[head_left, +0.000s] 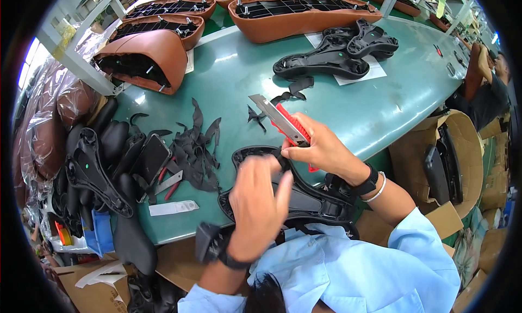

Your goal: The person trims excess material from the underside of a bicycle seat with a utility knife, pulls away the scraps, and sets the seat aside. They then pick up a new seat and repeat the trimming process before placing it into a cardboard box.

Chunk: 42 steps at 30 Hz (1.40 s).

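A red utility knife [287, 123] is gripped in my right hand [324, 149], its long metal blade pointing up and to the left. Beneath my hands, a curved black plastic shell [304, 198] with a raised rim lies at the near table edge, against my body. My left hand [255, 196] is over the shell's left part, smeared by motion, with the thumb apart from the fingers. Its fingertips are close to a bit of black material [281, 160] at the shell's rim. Whether they pinch it cannot be made out.
Black offcut strips [196, 147] lie left on the green table [234, 90], near a phone [150, 160], pliers [173, 189] and black shells [89, 163]. Brown padded parts [302, 19] stand at the back. More shells [331, 55] sit on paper. A carton [462, 144] stands right; beyond it sits another person [484, 95].
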### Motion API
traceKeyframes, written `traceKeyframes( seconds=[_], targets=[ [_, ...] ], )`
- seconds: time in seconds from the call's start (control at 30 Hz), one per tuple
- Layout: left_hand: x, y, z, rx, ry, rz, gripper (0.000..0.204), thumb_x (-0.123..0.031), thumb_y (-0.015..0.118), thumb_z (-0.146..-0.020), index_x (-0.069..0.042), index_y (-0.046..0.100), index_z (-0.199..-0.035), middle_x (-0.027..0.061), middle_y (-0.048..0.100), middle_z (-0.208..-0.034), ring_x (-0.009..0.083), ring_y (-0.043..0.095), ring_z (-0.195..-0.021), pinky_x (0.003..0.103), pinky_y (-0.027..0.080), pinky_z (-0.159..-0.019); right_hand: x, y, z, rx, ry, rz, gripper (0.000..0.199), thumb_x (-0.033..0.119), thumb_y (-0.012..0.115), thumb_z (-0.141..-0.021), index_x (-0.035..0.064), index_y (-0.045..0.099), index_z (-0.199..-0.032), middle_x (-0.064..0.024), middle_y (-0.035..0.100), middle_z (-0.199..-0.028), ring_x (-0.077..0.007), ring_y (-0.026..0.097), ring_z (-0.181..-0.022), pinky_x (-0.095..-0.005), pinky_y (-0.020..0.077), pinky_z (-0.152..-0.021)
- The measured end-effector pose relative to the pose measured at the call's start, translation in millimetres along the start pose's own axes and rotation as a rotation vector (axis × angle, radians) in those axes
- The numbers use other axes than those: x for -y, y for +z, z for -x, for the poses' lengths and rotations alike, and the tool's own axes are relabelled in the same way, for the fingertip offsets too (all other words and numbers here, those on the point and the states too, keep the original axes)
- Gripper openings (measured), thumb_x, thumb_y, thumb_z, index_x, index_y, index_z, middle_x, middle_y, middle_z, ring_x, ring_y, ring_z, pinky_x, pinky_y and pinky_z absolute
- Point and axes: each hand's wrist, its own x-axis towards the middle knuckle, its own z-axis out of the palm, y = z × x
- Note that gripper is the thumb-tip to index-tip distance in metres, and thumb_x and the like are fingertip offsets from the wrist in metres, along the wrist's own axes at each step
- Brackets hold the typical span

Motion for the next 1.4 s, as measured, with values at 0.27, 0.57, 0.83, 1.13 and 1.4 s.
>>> traceKeyframes(
  seconds=[0.27, 0.57, 0.83, 1.13, 1.4],
  targets=[
    [37.1, 18.3, -21.9, -0.042, -0.041, 0.058, 0.012, -0.006, 0.07, -0.078, 0.001, 0.062, -0.081, 0.0081, 0.052, -0.075, 0.0198, 0.054, -0.067, 0.033, 0.043, -0.062, 6.1, -18.1, 36.4, -0.059, -0.034, 0.257, 0.046, 0.012, 0.063, -0.088, 0.0068, 0.049, -0.132, -0.0208, 0.065, -0.095, -0.0368, 0.064, -0.08, -0.0389, 0.05, -0.07],
    [37.3, 15.6, -26.2, -0.098, -0.269, 0.451, 0.009, -0.002, 0.07, -0.079, 0.002, 0.063, -0.074, 0.0029, 0.057, -0.069, 0.0093, 0.051, -0.059, 0.026, 0.04, -0.055, 21.9, -15.9, 71.8, 0.13, -0.18, 0.844, 0.06, 0.009, 0.06, -0.086, 0.012, 0.041, -0.143, -0.0122, 0.055, -0.064, -0.0322, 0.056, -0.051, -0.042, 0.0425, -0.046],
    [65.3, 13.0, -23.4, -0.443, -0.429, 1.368, 0.013, -0.014, 0.065, -0.092, -0.002, 0.062, -0.094, -0.0015, 0.057, -0.083, 0.0075, 0.049, -0.075, 0.022, 0.039, -0.069, 36.0, 12.5, 133.2, 0.166, 0.15, 0.814, 0.064, 0.011, 0.062, -0.087, 0.0049, 0.033, -0.144, -0.012, 0.061, -0.072, -0.0309, 0.06, -0.057, -0.041, 0.0437, -0.048],
    [40.3, -13.3, 22.6, 0.15, -0.225, 0.078, 0.069, -0.017, 0.078, -0.074, -0.004, 0.049, -0.136, 0.0148, 0.065, -0.108, 0.0207, 0.062, -0.099, 0.033, 0.048, -0.087, -1.3, -10.8, 151.1, -0.015, -0.029, 0.711, 0.053, 0.014, 0.057, -0.092, 0.0121, 0.042, -0.143, -0.0119, 0.069, -0.088, -0.0263, 0.062, -0.057, -0.036, 0.045, -0.051],
    [-57.2, 61.3, -8.5, -0.011, -0.28, 0.51, 0.058, -0.007, 0.071, -0.079, -0.003, 0.05, -0.134, -0.004, 0.047, -0.082, 0.0082, 0.041, -0.068, 0.022, 0.038, -0.064, -105.5, -43.1, 199.5, -1.107, 0.013, -0.255, 0.041, 0.014, 0.049, -0.099, 0.002, 0.04, -0.136, -0.0075, 0.062, -0.09, -0.0095, 0.056, -0.059, -0.0245, 0.0473, -0.054]
  ],
)
